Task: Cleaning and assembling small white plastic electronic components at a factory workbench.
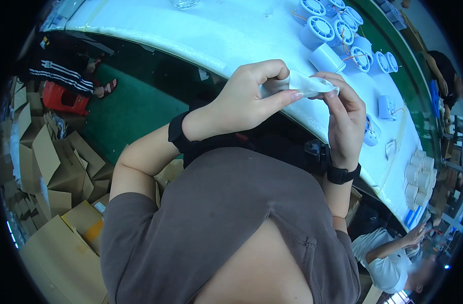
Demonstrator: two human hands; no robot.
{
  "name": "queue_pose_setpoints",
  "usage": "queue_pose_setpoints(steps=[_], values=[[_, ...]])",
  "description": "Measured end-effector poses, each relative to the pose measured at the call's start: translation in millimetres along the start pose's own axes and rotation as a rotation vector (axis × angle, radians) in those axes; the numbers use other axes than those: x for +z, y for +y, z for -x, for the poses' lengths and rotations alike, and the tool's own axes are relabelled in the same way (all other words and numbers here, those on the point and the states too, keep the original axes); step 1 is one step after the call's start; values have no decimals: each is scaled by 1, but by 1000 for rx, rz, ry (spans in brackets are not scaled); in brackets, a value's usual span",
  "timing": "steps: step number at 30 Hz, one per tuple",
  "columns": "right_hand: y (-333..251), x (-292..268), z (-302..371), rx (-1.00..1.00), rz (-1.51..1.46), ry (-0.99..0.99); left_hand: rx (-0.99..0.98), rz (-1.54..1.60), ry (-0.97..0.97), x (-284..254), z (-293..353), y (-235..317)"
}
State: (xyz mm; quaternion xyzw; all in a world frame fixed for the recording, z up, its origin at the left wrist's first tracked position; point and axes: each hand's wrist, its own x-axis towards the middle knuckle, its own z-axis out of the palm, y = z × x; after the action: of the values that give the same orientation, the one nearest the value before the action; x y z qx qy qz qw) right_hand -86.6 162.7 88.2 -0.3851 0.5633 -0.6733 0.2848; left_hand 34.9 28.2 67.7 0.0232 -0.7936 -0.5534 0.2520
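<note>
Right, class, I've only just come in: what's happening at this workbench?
A person holds a small white plastic piece up between both hands, the left hand and right hand pinching it above the edge of a white table. Round white vented housings with wires are grouped on the table beyond. Cardboard boxes lie on the floor to the left.

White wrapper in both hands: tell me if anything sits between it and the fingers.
Nothing visible does. The left hand and right hand both pinch the white wrapper directly, bare fingers on it, held up in front of the white table, clear of the blue round housings.
</note>
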Motion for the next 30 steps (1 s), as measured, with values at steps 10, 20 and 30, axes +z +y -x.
queue_pose_setpoints(steps=[10, 20, 30], values=[[-3, 6, -1, 91, -32, 6, -346, 551, -100, 6, -4, 12], [-11, 11, -4, -108, 269, 116, -551, 534, -270, 0, 0, -6], [-29, 15, 2, -450, 871, -501, -550, 888, 23, -1, -2, -23]])
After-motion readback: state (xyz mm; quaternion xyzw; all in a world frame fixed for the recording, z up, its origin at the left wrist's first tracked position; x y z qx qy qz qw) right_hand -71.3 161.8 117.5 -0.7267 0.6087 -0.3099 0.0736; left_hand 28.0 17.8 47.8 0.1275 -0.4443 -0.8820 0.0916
